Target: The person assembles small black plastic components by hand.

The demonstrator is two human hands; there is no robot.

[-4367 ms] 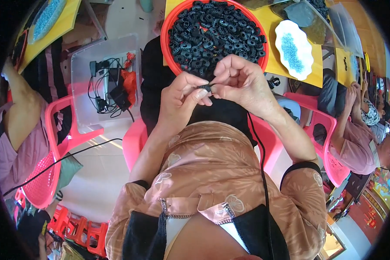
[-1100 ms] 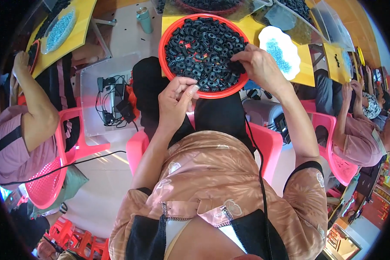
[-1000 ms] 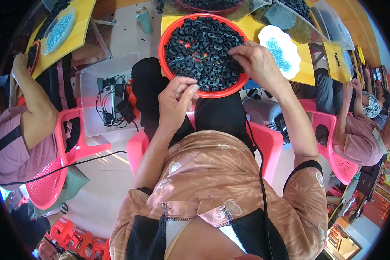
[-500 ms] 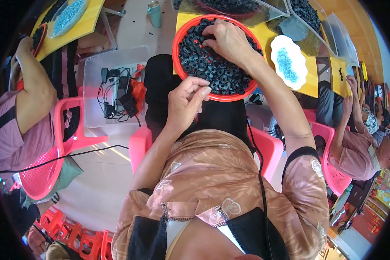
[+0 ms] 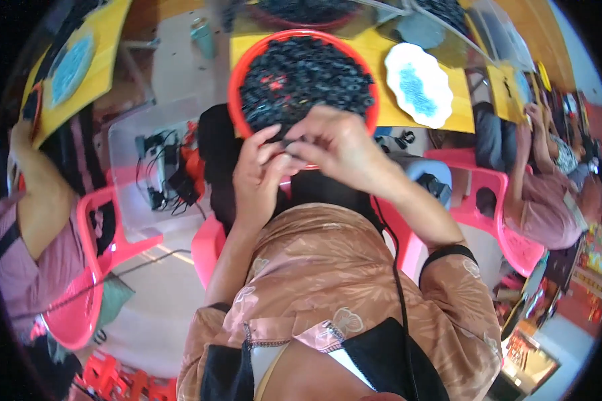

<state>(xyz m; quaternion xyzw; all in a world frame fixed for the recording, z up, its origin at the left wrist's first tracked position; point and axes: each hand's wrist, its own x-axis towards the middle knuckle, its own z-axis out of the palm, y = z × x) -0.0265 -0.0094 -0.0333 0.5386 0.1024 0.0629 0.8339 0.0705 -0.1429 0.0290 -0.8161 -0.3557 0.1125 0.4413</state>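
Observation:
A red round basin full of small black plastic parts stands at the near edge of the yellow table. Over its near rim my two hands meet. My right hand pinches a small black plastic part between thumb and fingers. Beside it, my left hand has its fingertips closed at the same spot; they seem to grip that part too, though blur and overlap hide the exact contact. A scalloped white plate with tiny light-blue pieces lies right of the basin.
Clear plastic bins with more black parts stand at the table's back. Left of my legs, a clear tub holds black adapters and cables. A green cup stands beyond it. Co-workers sit on both sides on pink chairs.
My right hand has come out of the basin, back toward me, and joined my left hand at the near rim with a black part. The whole view has shifted slightly.

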